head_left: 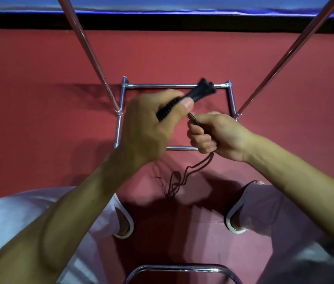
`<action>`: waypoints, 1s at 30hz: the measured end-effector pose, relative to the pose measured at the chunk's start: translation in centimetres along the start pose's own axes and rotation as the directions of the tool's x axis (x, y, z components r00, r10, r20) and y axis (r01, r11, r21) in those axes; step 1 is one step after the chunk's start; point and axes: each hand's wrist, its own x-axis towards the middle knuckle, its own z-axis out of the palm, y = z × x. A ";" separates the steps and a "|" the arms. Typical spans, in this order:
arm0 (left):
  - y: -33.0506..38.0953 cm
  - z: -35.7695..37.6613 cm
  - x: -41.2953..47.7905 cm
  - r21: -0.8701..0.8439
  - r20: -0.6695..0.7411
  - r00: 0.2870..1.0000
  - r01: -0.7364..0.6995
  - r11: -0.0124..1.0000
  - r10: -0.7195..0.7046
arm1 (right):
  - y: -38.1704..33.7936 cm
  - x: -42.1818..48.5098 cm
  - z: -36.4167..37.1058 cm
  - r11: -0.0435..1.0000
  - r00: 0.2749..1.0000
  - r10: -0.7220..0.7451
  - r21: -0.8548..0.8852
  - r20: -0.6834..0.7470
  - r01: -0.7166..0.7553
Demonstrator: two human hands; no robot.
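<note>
My left hand (151,124) grips a black bundle (197,94) of rods or cords wound with black thread; its far end sticks up and to the right, blurred by motion. My right hand (215,134) holds a thin dark cord (184,177) in its curled fingers, right beside the left thumb. The cord leaves the bottom of the right fist and hangs down in loose loops above the red floor. Both hands are held close together over a chrome frame.
A rectangular chrome frame (172,86) lies on the red carpet (39,99), with two chrome poles (92,58) (285,58) rising from its sides. My knees in pale trousers (8,222) flank the view. A chrome chair rail (182,268) shows at the bottom.
</note>
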 end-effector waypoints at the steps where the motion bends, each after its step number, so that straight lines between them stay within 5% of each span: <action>1: -0.2 0.0 0.5 -0.087 -0.047 0.995 0.083 0.993 -0.087 | 0.0 0.1 -0.2 0.999 0.998 -0.026 -0.045 -0.064 0.023; 6: -1.2 -0.3 1.7 -0.315 -0.034 0.868 0.462 0.829 -0.496 | -0.3 0.0 -1.2 0.894 0.897 -0.349 -0.384 -0.270 0.232; 7: -1.3 -0.4 1.7 -0.320 0.007 0.833 0.526 0.788 -0.553 | -0.3 -0.1 -1.5 0.783 0.835 -0.487 -0.552 -0.257 0.287; 9: -1.1 -0.5 1.5 -0.344 0.106 0.753 0.640 0.687 -0.649 | -0.3 -0.4 -2.3 0.380 0.672 -0.735 -0.875 -0.091 0.298; 11: -0.9 -1.0 1.6 -0.368 0.238 0.680 0.724 0.583 -0.694 | -0.5 -0.9 -2.8 0.061 0.566 -0.818 -0.963 0.103 0.263; 14: -1.3 -2.6 2.1 -0.308 0.515 0.557 0.830 0.466 -0.651 | -1.3 -1.4 -3.6 -0.092 0.503 -0.837 -0.961 0.216 0.260; 16: -1.9 -3.3 2.5 -0.275 0.626 0.475 0.877 0.395 -0.619 | -2.0 -1.8 -3.8 -0.018 0.570 -0.798 -0.953 0.197 0.304; 19: -2.0 -3.2 2.7 -0.252 0.669 0.439 0.893 0.372 -0.600 | -3.5 -3.0 -4.2 0.435 0.814 -0.581 -0.838 0.018 0.329; 21: -1.9 -3.0 2.7 -0.260 0.669 0.437 0.895 0.362 -0.601 | -4.3 -3.5 -4.4 0.622 0.894 -0.448 -0.718 0.004 0.314; 24: -1.9 -3.1 2.9 -0.308 0.614 0.504 0.861 0.404 -0.607 | -4.6 -3.1 -4.2 0.957 0.997 -0.073 -0.282 -0.022 0.063; 26: -1.6 -2.8 2.7 -0.314 0.499 0.609 0.790 0.526 -0.616 | -4.3 -2.5 -4.1 0.990 0.992 0.122 -0.065 -0.011 -0.123; 28: -1.6 -2.3 2.5 -0.283 0.351 0.696 0.716 0.638 -0.626 | -3.9 -1.8 -4.2 0.981 0.989 0.147 -0.130 -0.003 -0.146; 30: -2.0 -1.9 2.2 -0.264 0.309 0.700 0.713 0.650 -0.644 | -3.3 -1.1 -4.5 0.948 0.997 0.064 -0.308 -0.042 -0.074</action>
